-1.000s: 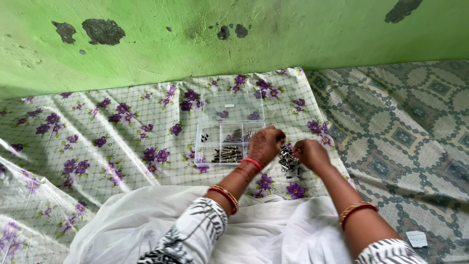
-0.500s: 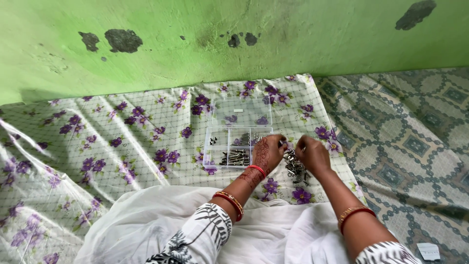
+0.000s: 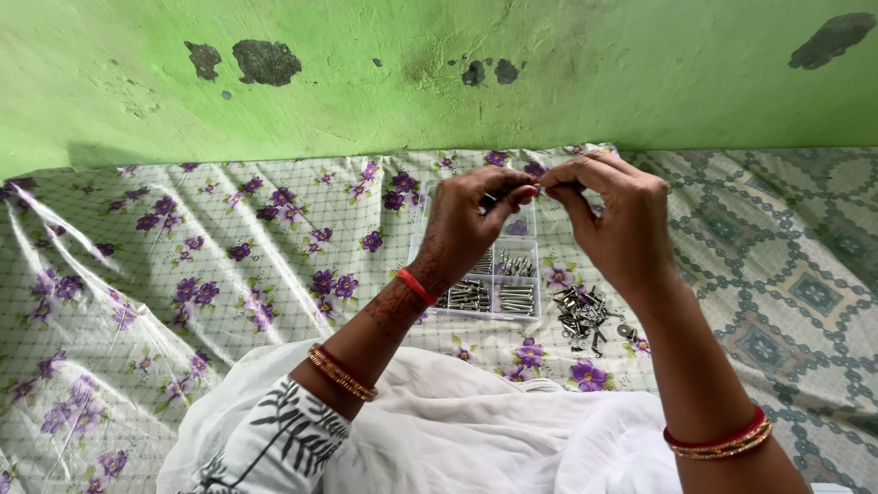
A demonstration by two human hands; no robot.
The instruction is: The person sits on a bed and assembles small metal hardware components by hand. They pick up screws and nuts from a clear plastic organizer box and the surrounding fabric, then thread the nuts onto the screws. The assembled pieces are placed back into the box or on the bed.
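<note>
Head view shows both hands raised in front of the green wall [image 3: 366, 82], fingertips meeting over a small metal part [image 3: 540, 190] that is mostly hidden between them. The left hand [image 3: 471, 224] has its grip closed, thumb and forefinger pinched on one end of the part; the right hand [image 3: 617, 220] pinches the other end, so both grips are clamped on the same small piece, though its exact shape cannot be told. Below, on the floral plastic sheet [image 3: 229, 265], lies a clear compartment box [image 3: 498, 284] with sorted screws in its near cells, and just right of it a loose heap of screws and washers [image 3: 585, 316]. To do this step well, my judgement is that the piece should be kept low over the sheet rather than high near the wall, so a slip drops it onto the sheet and not into the white cloth [image 3: 439, 430] on the lap. One hand ought to hold firm while the other does any turning or separating; two hands twisting at once invites a fumble. Fingertip pressure should sit on the shank, not the tip. The box is open and near the left wrist, so the forearm should stay clear of its rim to avoid tipping the sorted cells.
</note>
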